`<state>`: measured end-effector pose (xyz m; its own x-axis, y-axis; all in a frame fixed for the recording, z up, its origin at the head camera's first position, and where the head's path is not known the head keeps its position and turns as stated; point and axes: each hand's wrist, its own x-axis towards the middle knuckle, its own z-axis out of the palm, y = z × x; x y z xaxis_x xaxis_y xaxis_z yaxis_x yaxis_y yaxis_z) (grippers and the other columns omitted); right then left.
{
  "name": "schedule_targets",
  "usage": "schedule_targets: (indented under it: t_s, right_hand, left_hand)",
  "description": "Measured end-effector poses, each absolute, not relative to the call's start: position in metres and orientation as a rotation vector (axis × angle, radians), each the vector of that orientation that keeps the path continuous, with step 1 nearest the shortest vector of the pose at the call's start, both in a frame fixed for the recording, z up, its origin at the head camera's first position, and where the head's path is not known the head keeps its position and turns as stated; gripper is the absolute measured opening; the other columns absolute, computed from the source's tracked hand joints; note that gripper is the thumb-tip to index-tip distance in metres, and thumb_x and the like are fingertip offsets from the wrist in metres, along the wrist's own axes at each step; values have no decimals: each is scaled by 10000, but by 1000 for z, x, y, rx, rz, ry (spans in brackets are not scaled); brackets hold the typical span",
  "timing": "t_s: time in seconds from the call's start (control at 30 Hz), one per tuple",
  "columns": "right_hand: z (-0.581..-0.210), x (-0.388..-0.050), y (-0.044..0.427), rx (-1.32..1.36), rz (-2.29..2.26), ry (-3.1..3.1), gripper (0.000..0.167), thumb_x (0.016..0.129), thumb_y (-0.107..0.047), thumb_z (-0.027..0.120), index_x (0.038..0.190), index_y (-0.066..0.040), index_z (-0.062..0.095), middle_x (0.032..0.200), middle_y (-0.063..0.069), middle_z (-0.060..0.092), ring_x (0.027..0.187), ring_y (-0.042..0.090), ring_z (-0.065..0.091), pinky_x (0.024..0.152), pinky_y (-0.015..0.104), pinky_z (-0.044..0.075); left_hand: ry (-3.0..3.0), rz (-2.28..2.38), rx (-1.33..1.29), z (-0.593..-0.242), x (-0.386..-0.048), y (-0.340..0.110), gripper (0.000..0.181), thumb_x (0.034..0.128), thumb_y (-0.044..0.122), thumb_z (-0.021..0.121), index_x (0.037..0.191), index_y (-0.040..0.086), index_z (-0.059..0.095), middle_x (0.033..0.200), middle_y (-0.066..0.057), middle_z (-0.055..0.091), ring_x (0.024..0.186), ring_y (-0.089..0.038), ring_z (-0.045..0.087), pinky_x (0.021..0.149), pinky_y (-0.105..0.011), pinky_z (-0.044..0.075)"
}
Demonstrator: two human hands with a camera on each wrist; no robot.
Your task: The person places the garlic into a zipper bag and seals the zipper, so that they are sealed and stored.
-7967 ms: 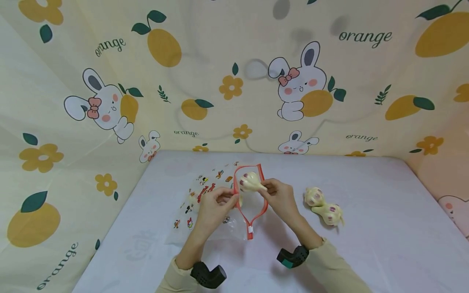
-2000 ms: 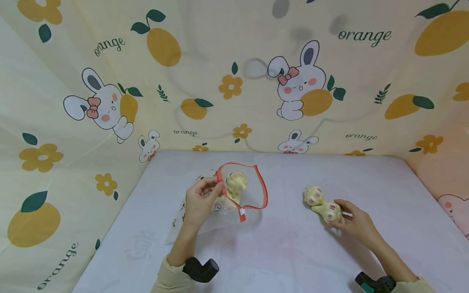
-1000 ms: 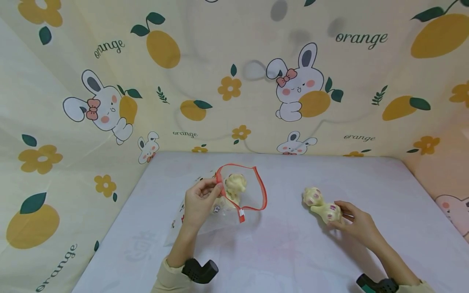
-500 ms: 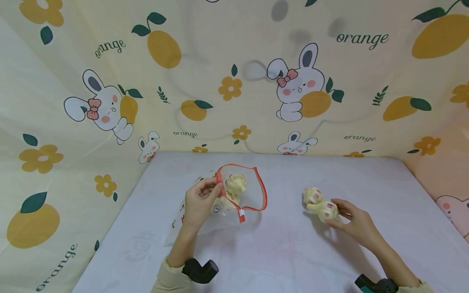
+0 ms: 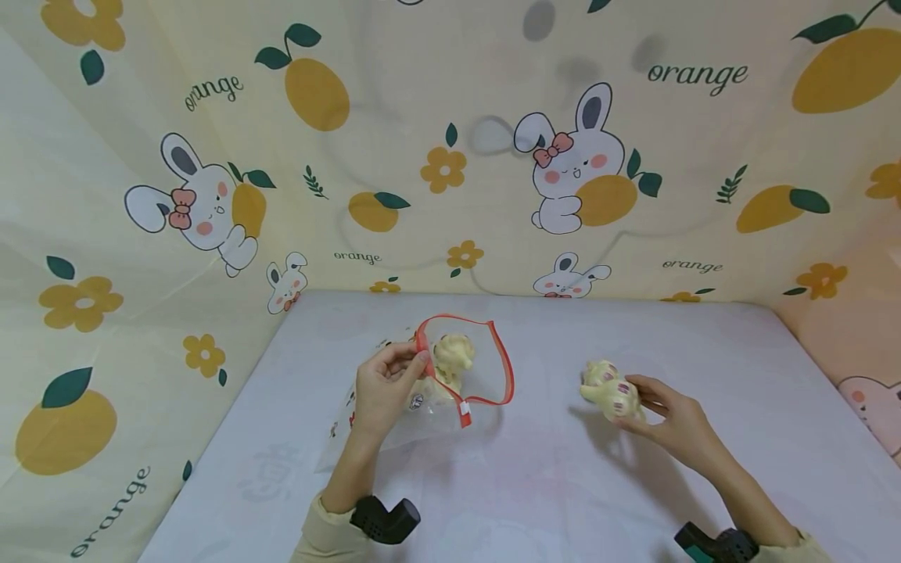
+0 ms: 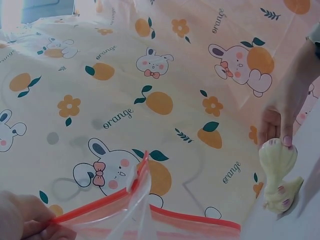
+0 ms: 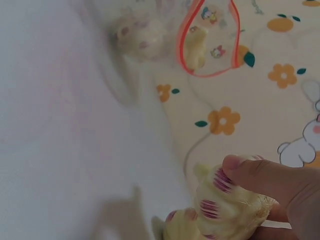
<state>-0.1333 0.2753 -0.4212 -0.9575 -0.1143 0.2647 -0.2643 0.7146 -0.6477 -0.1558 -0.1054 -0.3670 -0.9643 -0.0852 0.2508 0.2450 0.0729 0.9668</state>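
Note:
My left hand (image 5: pixel 385 387) pinches the red zip edge of a clear plastic bag (image 5: pixel 394 438) printed with small cartoon figures. The mouth gapes to the right, and at least two pale garlic bulbs (image 5: pixel 454 352) show inside it. My right hand (image 5: pixel 676 418) grips another garlic bulb (image 5: pixel 621 397) with purple streaks, thumb and fingers around its root end. In the right wrist view, the thumb presses this held bulb (image 7: pixel 225 200). Just behind it a further garlic bulb (image 5: pixel 598 372) lies on the table, partly hidden by the held one.
A white cloth covers the table (image 5: pixel 549 485). Behind it hangs a patterned curtain (image 5: pixel 394 148) with rabbits and oranges. Dark cameras sit on both wrists, the left wrist camera (image 5: pixel 385 520) low over the near side of the table.
Eight seconds ago my right hand held a garlic bulb at the bag mouth; it now grips one at the right. In the last second that bulb has lifted slightly and shifted left. My left hand stays put.

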Motion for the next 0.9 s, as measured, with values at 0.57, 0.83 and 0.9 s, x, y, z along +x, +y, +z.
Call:
schedule_targets:
  t_s: [0.57, 0.83, 0.9]
  right_hand:
    - [-414, -138, 257, 419, 1123, -2649, 605, 723, -130, 833, 1239, 47, 571, 1158, 266, 663, 974, -285, 413, 809, -39, 431]
    - [-408, -138, 248, 412, 1122, -2665, 601, 737, -158, 829, 1253, 14, 572, 1160, 228, 671, 971, -275, 422, 825, 141, 558]
    - [-407, -138, 246, 416, 1123, -2668, 602, 740, -165, 828, 1256, 11, 572, 1171, 223, 670, 974, -274, 425, 826, 246, 580]
  left_hand:
    - [-2106, -1989, -156, -365, -155, -105, 152, 879, 17, 661, 1006, -66, 671, 890, -285, 684, 672, -12, 638, 662, -162, 564]
    - [-2098, -1999, -152, -364, -155, -105, 148, 876, -4, 655, 1002, -80, 664, 881, -279, 684, 663, -9, 638, 651, -141, 557]
    - [-2092, -2002, -149, -364, -155, -105, 146, 874, -6, 656, 998, -83, 663, 871, -274, 685, 659, -8, 638, 648, -140, 556]
